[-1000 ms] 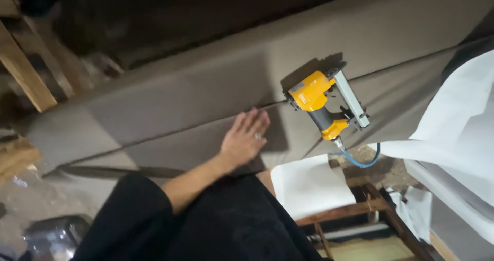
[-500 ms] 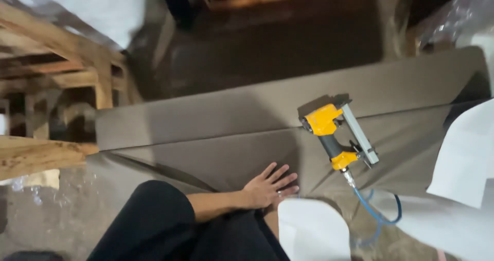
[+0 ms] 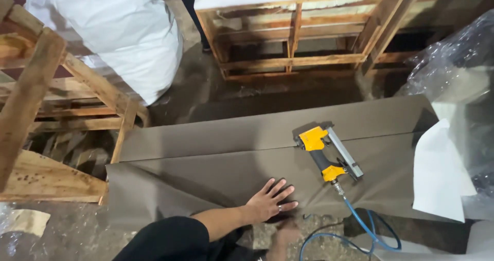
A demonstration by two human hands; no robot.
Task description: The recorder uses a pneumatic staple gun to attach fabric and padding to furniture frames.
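The brown fabric [image 3: 231,163] now fills less of the view than before; wooden frames [image 3: 293,40] have come into sight above it. The left hand [image 3: 267,202] stays flat on the fabric, fingers spread, gripping nothing. The stapler [image 3: 327,155] lies near, up and right of it. The right hand [image 3: 288,232] is blurred below the fabric's edge; its grip can't be told.
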